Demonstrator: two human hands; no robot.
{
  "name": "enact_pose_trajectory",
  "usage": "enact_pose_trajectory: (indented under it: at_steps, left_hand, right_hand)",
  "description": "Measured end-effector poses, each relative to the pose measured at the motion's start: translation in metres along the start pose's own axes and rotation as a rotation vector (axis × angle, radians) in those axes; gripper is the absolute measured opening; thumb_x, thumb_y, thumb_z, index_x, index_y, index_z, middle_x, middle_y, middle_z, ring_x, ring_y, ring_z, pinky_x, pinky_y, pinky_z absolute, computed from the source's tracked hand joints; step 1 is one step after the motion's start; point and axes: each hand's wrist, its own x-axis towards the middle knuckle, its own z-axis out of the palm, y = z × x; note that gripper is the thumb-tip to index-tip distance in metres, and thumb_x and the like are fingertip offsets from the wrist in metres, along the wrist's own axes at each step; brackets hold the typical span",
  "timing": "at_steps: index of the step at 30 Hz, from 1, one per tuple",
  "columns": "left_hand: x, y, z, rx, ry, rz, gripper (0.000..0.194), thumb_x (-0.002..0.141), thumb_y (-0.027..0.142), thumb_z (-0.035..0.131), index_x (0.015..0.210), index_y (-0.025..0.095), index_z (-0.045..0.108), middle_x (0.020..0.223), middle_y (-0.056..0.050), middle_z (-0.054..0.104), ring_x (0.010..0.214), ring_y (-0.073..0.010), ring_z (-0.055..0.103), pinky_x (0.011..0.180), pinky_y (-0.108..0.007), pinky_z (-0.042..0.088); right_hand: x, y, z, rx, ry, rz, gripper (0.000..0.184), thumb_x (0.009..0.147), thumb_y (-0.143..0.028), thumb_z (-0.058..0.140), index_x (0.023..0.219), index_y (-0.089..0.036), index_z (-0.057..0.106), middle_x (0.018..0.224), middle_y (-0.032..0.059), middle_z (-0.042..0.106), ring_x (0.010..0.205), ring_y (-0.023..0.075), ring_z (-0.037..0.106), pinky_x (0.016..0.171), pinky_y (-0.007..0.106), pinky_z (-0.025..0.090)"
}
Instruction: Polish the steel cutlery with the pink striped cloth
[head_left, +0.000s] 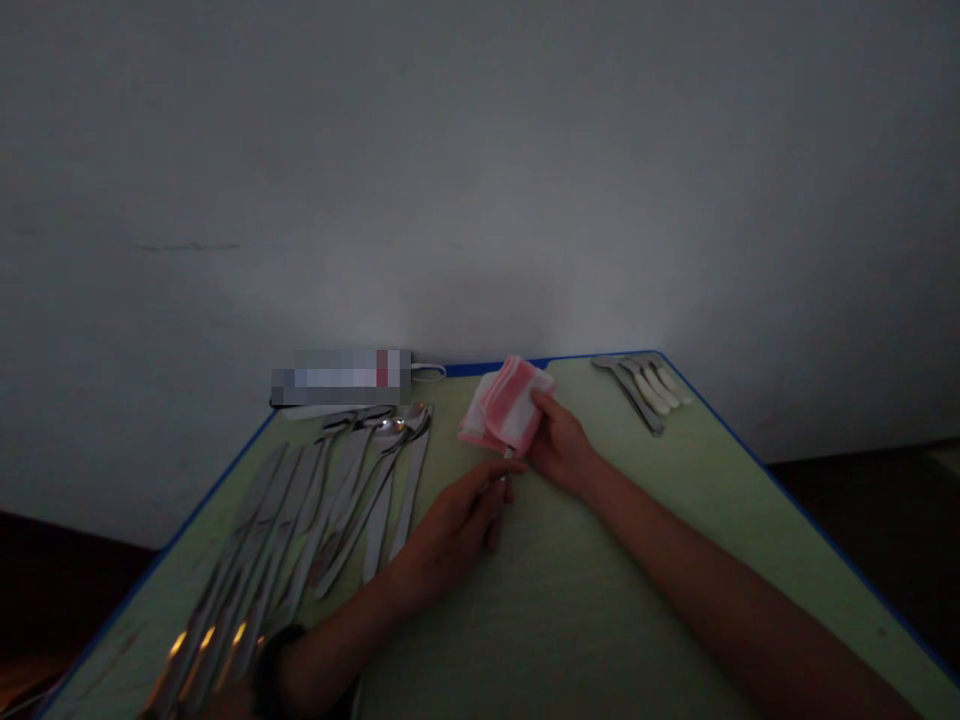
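My right hand [561,442] is closed on a folded pink-and-white striped cloth [517,402], thumb on top. Just below it, my left hand [459,515] is closed around the handle of a piece of metal cutlery [509,454]. Only a short bit of that handle shows, and its other end is hidden by the cloth, so I cannot tell its kind. To the left of my left hand lie several table knives [259,500] side by side, and spoons [390,430] among other metal cutlery.
At the table's far right, a dark metal utensil [637,395] lies beside several white-handled pieces of cutlery [651,388]. A blurred-out box [341,378] with a white cord stands at the back left. The green table [600,620] has a blue edge against a grey wall [480,180].
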Motion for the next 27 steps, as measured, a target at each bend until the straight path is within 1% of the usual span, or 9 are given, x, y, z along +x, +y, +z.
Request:
enact_pose_trajectory:
  at_steps: [3,6,8,11,14,17,21,24,27]
  left_hand:
    - [-0.0007,0.0029,-0.0008,0.042,-0.021,-0.012,0.034,0.092,0.034,0.037,0.12,0.02,0.049,0.076,0.002,0.05,0.056,-0.0079,0.049,0.054,-0.021,0.041]
    - [-0.0016,0.0064,-0.0014,0.057,-0.036,-0.009,0.034,0.09,0.034,0.04,0.12,0.02,0.049,0.075,0.002,0.052,0.061,-0.0098,0.051,0.057,-0.021,0.042]
    - [-0.0018,0.0074,-0.0015,0.053,-0.023,0.001,0.035,0.09,0.032,0.04,0.123,0.021,0.046,0.077,0.002,0.054,0.061,-0.0102,0.051,0.058,-0.022,0.043]
    - [-0.0013,0.007,-0.001,0.033,0.006,0.007,0.042,0.089,0.027,0.041,0.13,0.021,0.034,0.076,0.002,0.054,0.058,-0.0098,0.049,0.055,-0.022,0.042]
    - [-0.0005,0.0057,-0.0002,-0.021,0.021,0.004,0.048,0.09,0.026,0.04,0.135,0.021,0.023,0.075,0.003,0.052,0.054,-0.0082,0.046,0.052,-0.02,0.04]
    - [-0.0003,0.0047,0.0004,-0.053,0.013,-0.012,0.051,0.09,0.026,0.039,0.136,0.023,0.017,0.077,0.003,0.052,0.053,-0.0076,0.046,0.05,-0.02,0.04]
    - [-0.0009,0.0048,-0.0001,-0.049,-0.008,-0.024,0.05,0.09,0.026,0.041,0.135,0.024,0.02,0.078,0.003,0.052,0.055,-0.0078,0.047,0.05,-0.02,0.04]
    - [-0.0014,0.0056,-0.0008,-0.021,-0.007,-0.004,0.049,0.09,0.025,0.041,0.135,0.026,0.022,0.076,0.004,0.049,0.055,-0.0074,0.047,0.051,-0.02,0.039]
    - [-0.0014,0.0064,-0.001,-0.003,-0.014,0.001,0.05,0.089,0.024,0.043,0.135,0.026,0.024,0.076,0.004,0.048,0.054,-0.0072,0.046,0.052,-0.021,0.038]
  right_hand:
    - [-0.0005,0.0019,-0.0015,-0.043,-0.033,-0.037,0.015,0.076,-0.016,0.053,0.091,-0.017,0.057,0.079,0.0006,0.067,0.072,0.0149,0.062,0.079,0.031,0.051]
    - [-0.0016,0.0037,-0.0046,-0.143,-0.039,-0.04,0.015,0.07,-0.01,0.055,0.083,-0.014,0.06,0.072,0.0008,0.067,0.063,0.0137,0.06,0.069,0.028,0.051]
    - [-0.002,0.0042,-0.0068,-0.204,-0.042,-0.028,0.014,0.067,-0.008,0.055,0.078,-0.013,0.061,0.068,0.0013,0.067,0.059,0.0131,0.059,0.064,0.026,0.05]
    - [-0.0016,0.0036,-0.0083,-0.249,-0.088,-0.012,0.012,0.066,-0.009,0.058,0.078,-0.012,0.061,0.067,0.0019,0.067,0.059,0.0131,0.058,0.063,0.026,0.049]
    - [-0.0005,0.0025,-0.0061,-0.195,-0.073,-0.022,0.011,0.071,-0.015,0.059,0.082,-0.014,0.061,0.067,0.0019,0.066,0.061,0.0143,0.059,0.067,0.028,0.05]
    - [-0.0005,0.0016,-0.0016,-0.101,-0.03,-0.028,0.013,0.079,-0.023,0.054,0.088,-0.016,0.06,0.073,0.0019,0.067,0.069,0.0158,0.061,0.074,0.03,0.05]
    - [-0.0012,0.0006,0.0013,-0.051,-0.003,0.002,0.021,0.084,-0.032,0.047,0.092,-0.017,0.059,0.078,0.0036,0.068,0.079,0.0178,0.062,0.078,0.032,0.051]
    - [0.0001,-0.0001,-0.0009,-0.046,-0.045,0.026,0.034,0.085,-0.043,0.041,0.098,-0.016,0.058,0.083,0.0057,0.068,0.085,0.0203,0.062,0.078,0.036,0.051]
    - [0.0023,-0.0004,-0.0036,-0.058,-0.09,0.019,0.038,0.083,-0.047,0.042,0.099,-0.016,0.058,0.084,0.006,0.068,0.085,0.0212,0.062,0.077,0.037,0.051]
